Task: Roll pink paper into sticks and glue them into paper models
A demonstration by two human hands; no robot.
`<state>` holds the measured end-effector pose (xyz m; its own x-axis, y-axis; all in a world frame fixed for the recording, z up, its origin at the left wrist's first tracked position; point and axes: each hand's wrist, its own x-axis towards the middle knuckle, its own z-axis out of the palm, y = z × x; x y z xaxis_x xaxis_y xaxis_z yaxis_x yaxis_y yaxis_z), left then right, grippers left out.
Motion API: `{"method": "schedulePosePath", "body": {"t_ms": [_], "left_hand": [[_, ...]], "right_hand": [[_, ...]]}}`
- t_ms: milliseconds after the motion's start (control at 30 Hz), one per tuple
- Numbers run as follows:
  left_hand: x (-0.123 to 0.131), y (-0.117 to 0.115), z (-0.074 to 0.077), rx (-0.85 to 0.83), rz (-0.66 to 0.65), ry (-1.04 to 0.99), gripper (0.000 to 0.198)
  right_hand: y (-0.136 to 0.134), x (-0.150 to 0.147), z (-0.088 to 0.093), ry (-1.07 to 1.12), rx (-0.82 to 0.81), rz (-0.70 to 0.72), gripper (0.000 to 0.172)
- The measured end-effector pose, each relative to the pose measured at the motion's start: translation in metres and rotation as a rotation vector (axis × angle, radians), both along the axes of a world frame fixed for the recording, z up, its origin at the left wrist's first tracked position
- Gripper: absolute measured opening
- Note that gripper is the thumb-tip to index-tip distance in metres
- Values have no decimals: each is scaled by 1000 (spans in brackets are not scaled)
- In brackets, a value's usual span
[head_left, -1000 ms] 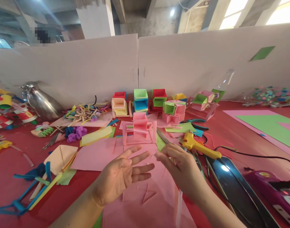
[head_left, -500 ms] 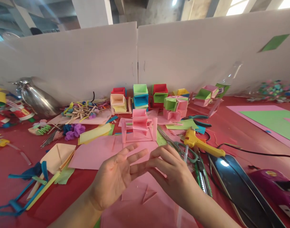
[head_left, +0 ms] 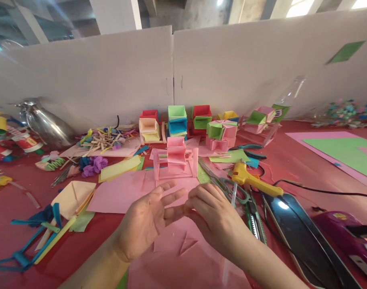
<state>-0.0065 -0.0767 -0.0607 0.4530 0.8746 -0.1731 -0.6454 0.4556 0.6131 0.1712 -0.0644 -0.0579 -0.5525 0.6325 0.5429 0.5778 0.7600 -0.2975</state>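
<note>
My left hand (head_left: 147, 224) is held up over a pink paper sheet (head_left: 183, 257), palm turned right and fingers spread. My right hand (head_left: 213, 216) is curled against it and pinches at the left fingertips. Whatever lies in that pinch is hidden. Just beyond both hands stands a pink folded paper frame (head_left: 176, 158). Scissors (head_left: 228, 186) and a yellow glue gun (head_left: 249, 178) lie right of my right hand.
Colourful folded paper boxes (head_left: 177, 120) line the white partition (head_left: 111, 80). A green utility knife (head_left: 255, 224), a dark glossy tray (head_left: 297, 233) and a purple device (head_left: 348, 237) lie at the right. Paper scraps and a metal kettle (head_left: 47, 124) crowd the left.
My right hand has moved left and closed in on the left fingertips, from apart to touching. The left hand stays open. The view has tilted down slightly.
</note>
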Motion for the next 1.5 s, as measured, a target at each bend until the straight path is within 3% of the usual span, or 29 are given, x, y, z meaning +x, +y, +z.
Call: {"method": "schedulePosePath", "body": {"t_ms": [200,400,567,700,833,967,1033,1133,1233,1367,1500], "left_hand": [[-4,6,4,3,124,41,31],[-6,10,-2,115,292,422,28],[-11,17,-8,183,347,583,25],[-13,18,-7,348,380,756,29],[-19,22,-11,497,409,948,32],[-33,41,-28,672,595,1185,29],[-41,56,-35,676,666,1234,32],[-48,79,-37,676,732,1292,37],[-47,101,-29,693,757,1367,42],[-40,122,-14,767,787,1460,37],[-37,129,-3,959,802,1502,26]], "right_hand": [[7,9,3,42,-127,34,11],[9,10,-1,162,-284,103,19],[2,4,2,215,-447,-19,17],[3,1,3,305,-563,-88,19],[10,5,2,253,-665,-190,29],[21,14,13,-102,-581,-389,38],[30,17,19,-209,-496,-506,39],[52,18,23,-190,-412,-599,36],[78,13,21,-118,-363,-651,34],[103,6,23,-6,-305,-627,39],[104,7,38,26,-250,-441,37]]}}
